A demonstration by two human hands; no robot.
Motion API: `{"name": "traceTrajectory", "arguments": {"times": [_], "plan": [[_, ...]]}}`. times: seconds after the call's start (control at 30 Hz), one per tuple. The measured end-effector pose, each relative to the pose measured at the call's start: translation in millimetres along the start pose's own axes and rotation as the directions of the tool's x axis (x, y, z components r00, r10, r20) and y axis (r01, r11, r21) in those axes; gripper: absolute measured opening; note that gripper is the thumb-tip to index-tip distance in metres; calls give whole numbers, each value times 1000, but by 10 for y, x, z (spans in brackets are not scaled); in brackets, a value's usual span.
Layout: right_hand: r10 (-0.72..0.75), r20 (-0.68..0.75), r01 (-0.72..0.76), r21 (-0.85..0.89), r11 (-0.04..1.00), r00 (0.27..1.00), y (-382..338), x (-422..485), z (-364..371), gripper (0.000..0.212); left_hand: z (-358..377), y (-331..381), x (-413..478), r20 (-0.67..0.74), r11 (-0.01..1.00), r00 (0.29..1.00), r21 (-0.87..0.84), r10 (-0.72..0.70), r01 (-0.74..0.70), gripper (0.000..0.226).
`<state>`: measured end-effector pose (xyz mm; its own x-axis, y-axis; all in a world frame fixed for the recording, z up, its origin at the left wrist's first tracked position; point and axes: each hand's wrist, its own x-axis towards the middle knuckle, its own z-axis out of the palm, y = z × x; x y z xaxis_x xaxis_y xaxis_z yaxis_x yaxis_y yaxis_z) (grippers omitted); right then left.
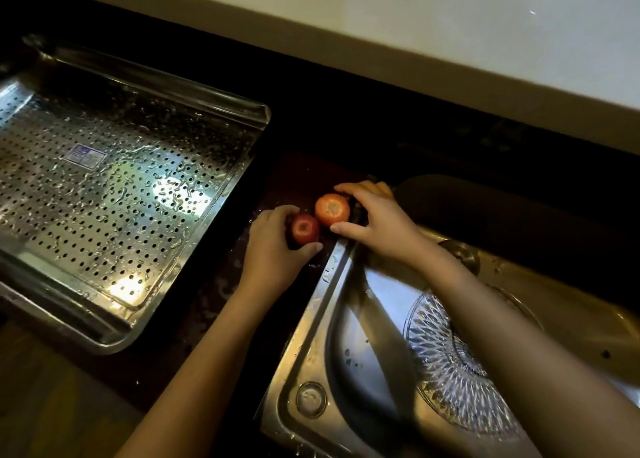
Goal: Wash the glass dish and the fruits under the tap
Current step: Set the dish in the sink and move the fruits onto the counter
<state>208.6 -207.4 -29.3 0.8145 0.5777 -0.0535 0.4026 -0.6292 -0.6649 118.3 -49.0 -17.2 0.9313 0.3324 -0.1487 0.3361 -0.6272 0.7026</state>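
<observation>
Currently my left hand [273, 239] cups the apple [304, 229], right hand [377, 222] the orange [332, 209]; wet worktop [214, 284], either could slip.

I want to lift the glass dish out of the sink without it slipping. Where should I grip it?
Grip the glass dish by its left rim, coming from above. It lies flat in the sink, and the right forearm covers its right side; the ridged cut pattern should help a wet grip.
</observation>
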Motion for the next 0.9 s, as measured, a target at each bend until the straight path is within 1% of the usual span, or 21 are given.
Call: {"name": "traceTrajectory", "arguments": {"times": [0.13, 0.2, 0.27, 0.33, 0.4, 0.47, 0.53, 0.6, 0.63, 0.67, 0.77, 0.83, 0.9], "plan": [[11, -16, -11, -4, 1000, 1000, 72, -129, -210, 67, -79, 126, -42, 0, 991, 996, 98, 92, -92, 66], [62, 0, -62, -38, 997, 998, 181, -254, -370, 66, -113, 263, -72, -24, 975, 984, 145, 175, -170, 65], [137, 53, -132, -90, 987, 989, 335, -438, -535, 66, -88, 450, -118, -21, 951, 961, 151, 275, -269, 62], [232, 121, -218, -118, 969, 965, 492, -676, -683, 66, 31, 654, -170, 61, 918, 926, 121, 372, -377, 59], [337, 173, -314, -144, 938, 926, 643, -933, -794, 65, 250, 837, -218, 241, 880, 867, 86, 436, -466, 59], [441, 201, -412, -170, 895, 874, 814, -1174, -854, 65, 524, 963, -226, 479, 859, 777, 88, 408, -505, 62], [536, 211, -508, -173, 844, 818, 990, -1416, -858, 64, 831, 1034, -208, 685, 844, 655, 108, 321, -526, 65], [595, 200, -578, -141, 804, 778, 1176, -1655, -792, 64, 1166, 1047, -204, 804, 824, 544, 127, 240, -552, 66], [615, 198, -603, -122, 788, 764, 1268, -1769, -729, 65, 1338, 1031, -210, 836, 812, 509, 144, 207, -566, 68], [632, 200, -624, -107, 774, 749, 1351, -1876, -651, 64, 1510, 1002, -219, 855, 793, 489, 173, 173, -584, 70], [664, 227, -661, -98, 744, 713, 1550, -2156, -402, 66, 1970, 909, -279, 885, 727, 459, 262, 82, -635, 79], [667, 230, -670, -77, 739, 709, 1642, -2284, -261, 75, 2204, 851, -302, 895, 696, 441, 278, 61, -662, 78], [677, 225, -687, -40, 725, 701, 1712, -2361, -143, 81, 2380, 800, -302, 896, 659, 439, 293, 62, -692, 76]]}}
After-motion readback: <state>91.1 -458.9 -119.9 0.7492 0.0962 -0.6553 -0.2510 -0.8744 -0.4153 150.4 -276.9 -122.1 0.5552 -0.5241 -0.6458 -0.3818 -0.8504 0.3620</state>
